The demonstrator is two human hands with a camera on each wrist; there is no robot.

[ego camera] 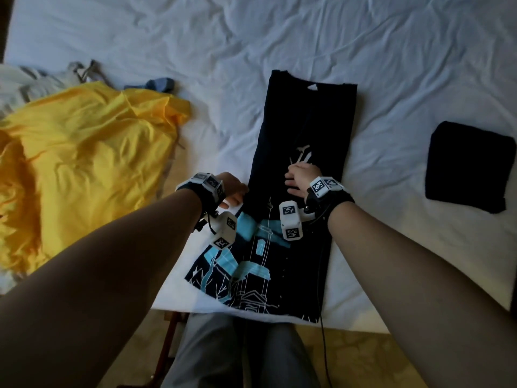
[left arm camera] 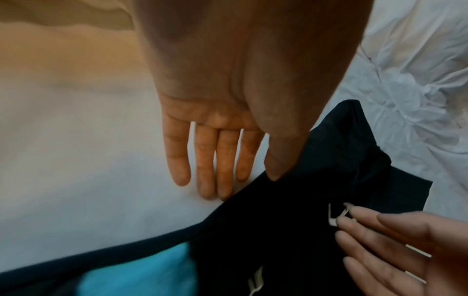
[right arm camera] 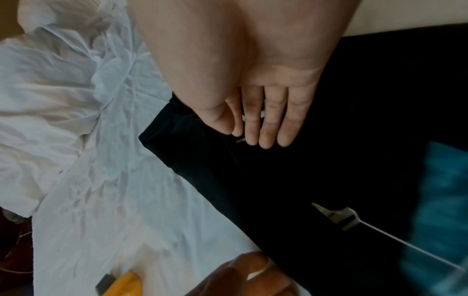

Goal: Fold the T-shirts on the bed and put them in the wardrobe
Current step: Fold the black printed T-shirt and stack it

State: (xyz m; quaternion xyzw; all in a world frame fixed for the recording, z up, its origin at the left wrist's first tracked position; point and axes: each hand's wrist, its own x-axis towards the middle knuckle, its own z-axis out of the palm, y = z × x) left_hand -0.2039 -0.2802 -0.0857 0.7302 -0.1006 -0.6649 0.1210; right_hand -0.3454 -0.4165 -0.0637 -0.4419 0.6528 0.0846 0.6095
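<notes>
A dark navy T-shirt (ego camera: 305,130) with a light-blue and white print lies lengthwise on the white bed (ego camera: 279,37), its sides folded in to a long strip. My right hand (ego camera: 300,179) lies flat on the shirt's middle, fingers straight and together (right arm camera: 268,128). My left hand (ego camera: 233,191) is at the shirt's left edge, its straight fingers (left arm camera: 210,160) resting on the sheet and the thumb over the dark cloth (left arm camera: 316,170). A crumpled yellow T-shirt (ego camera: 84,163) lies at the left. A folded dark shirt (ego camera: 470,166) sits at the right.
A heap of pale grey and white clothes (ego camera: 36,82) and a blue sock-like piece (ego camera: 159,84) lie behind the yellow shirt. The bed's near edge (ego camera: 251,317) is against my legs, with floor below. Rumpled white sheet stretches across the far side.
</notes>
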